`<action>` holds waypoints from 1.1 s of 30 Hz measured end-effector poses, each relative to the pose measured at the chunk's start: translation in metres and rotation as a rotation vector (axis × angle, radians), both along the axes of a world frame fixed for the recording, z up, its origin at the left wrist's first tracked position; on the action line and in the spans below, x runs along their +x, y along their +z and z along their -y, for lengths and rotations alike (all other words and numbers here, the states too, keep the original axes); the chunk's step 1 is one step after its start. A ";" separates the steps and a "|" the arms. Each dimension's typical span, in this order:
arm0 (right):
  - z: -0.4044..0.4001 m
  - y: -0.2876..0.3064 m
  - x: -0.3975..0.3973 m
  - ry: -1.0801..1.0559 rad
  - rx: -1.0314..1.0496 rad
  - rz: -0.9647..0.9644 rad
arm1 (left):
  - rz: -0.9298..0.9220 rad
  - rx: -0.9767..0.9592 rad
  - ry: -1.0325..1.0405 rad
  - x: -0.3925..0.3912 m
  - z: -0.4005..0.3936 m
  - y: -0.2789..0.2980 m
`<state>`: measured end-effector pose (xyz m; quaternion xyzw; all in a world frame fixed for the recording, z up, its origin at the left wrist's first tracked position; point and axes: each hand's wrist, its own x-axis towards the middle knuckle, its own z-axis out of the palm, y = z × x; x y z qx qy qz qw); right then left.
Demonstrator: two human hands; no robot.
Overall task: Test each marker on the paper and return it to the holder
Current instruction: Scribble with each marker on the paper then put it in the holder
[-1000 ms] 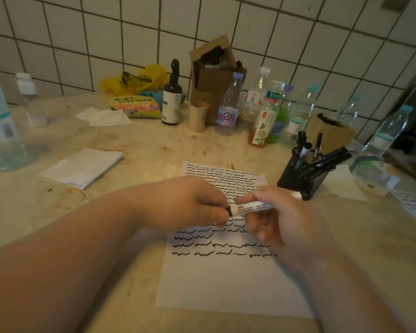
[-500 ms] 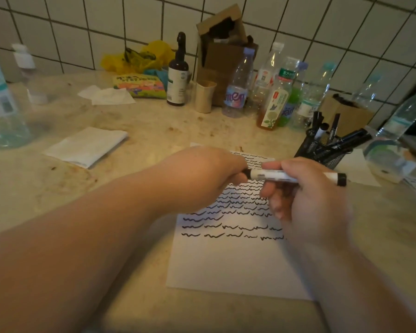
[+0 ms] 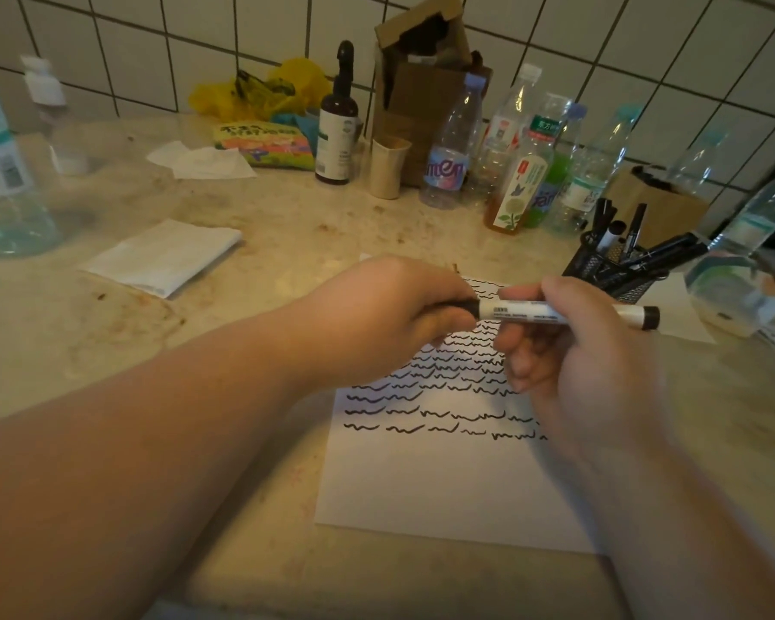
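One marker (image 3: 551, 311) was held level above paper (image 3: 444, 476), holder (image 3: 618, 270) at 2 o'clock. Left hand (image 3: 394, 315) was closed on black cap; right hand (image 3: 569, 351) was pinched round white barrel. Judged light, stiff, smooth; best gripped mid-barrel, cap pulled straight.

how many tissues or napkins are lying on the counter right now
2. A folded napkin lies on the counter's left side, near the big water bottle. A crumpled tissue lies farther back, beside the colourful packet. Clutter may hide others.
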<state>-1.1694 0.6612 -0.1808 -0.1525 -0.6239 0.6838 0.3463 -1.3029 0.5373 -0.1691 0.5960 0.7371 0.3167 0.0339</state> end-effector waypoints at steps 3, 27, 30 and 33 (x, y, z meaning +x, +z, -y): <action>-0.002 0.000 -0.001 0.024 -0.104 0.043 | -0.157 -0.103 -0.023 0.003 -0.002 0.000; 0.028 -0.003 0.015 0.558 0.280 0.427 | -0.170 -0.310 0.144 -0.022 -0.006 -0.017; 0.031 -0.004 0.014 0.552 0.266 0.448 | -0.154 -0.322 0.139 -0.022 -0.006 -0.016; 0.031 -0.005 0.013 0.536 0.270 0.461 | -0.140 -0.323 0.138 -0.022 -0.005 -0.015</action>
